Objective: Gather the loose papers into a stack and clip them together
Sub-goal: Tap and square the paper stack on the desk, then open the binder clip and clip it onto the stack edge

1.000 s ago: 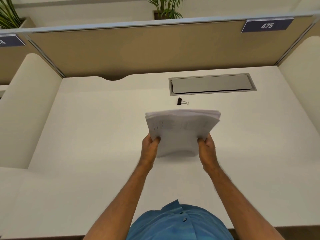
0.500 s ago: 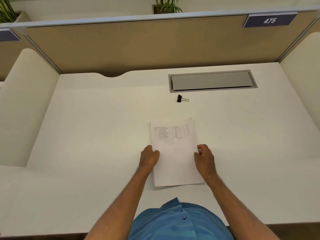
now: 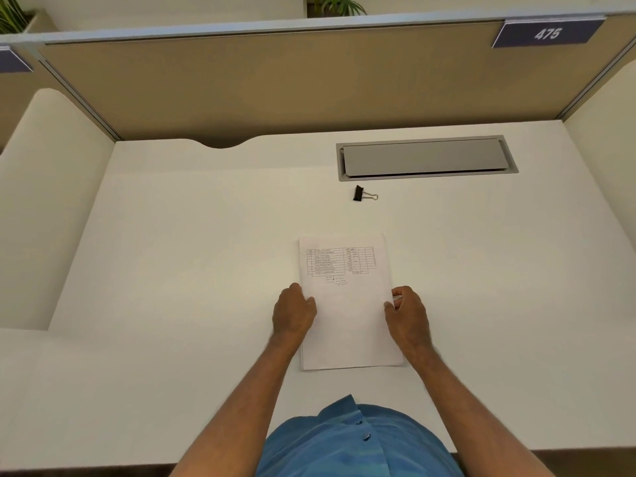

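Note:
A squared-up stack of white papers (image 3: 347, 315) lies flat on the white desk (image 3: 179, 270), its top sheet printed with a small table near the far end. My left hand (image 3: 293, 311) rests against the stack's left edge, fingers curled at the paper's side. Over on the right edge, my right hand (image 3: 407, 315) pinches the sheets with thumb on top. A black binder clip (image 3: 359, 193) with silver handles lies on the desk beyond the stack, apart from both hands.
A grey cable-tray lid (image 3: 425, 157) is set into the desk behind the clip. Tan partition panels (image 3: 292, 87) wall the back, cream side panels (image 3: 51, 201) flank the desk. A label reading 475 (image 3: 547, 33) hangs at the upper right.
One second ago both hands held the stack upright above the desk. It has since been laid flat, and the hands stay at its two side edges.

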A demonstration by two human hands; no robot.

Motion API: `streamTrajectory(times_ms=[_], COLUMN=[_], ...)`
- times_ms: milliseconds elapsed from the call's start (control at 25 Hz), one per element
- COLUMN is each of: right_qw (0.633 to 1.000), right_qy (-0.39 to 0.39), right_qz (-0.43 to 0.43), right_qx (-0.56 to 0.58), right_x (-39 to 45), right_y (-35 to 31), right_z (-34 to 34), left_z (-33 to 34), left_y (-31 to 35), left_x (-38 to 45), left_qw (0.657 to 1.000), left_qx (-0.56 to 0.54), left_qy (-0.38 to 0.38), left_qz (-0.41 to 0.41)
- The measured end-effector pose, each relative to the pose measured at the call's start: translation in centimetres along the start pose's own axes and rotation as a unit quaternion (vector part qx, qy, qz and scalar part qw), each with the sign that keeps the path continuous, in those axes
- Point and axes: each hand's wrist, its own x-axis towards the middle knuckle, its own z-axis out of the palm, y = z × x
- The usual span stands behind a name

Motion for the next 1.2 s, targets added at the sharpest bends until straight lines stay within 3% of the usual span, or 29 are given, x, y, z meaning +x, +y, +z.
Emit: streamTrajectory(times_ms=[520, 760, 1200], right_qw=[1.0, 0.994, 0.981], right_qy=[-0.005, 0.062, 0.02], right_qz=[0.004, -0.062, -0.178], right_qx=[-0.026, -0.059, -0.081], right_x=[0.8, 3.1, 14.1], right_y=[-0.6, -2.6, -8.9], right_z=[-0.1, 0.2, 2.7], left_z=[-0.5, 0.2, 1.8], left_y=[0.6, 1.5, 3.0], left_x=[0.4, 2.7, 10.3], left_qw=[1.0, 0.983, 0.965], left_qx=[-0.007, 0.048, 0.129], left_qy=[0.003, 0.138, 0.141], left_qz=[-0.01, 0.115, 0.179])
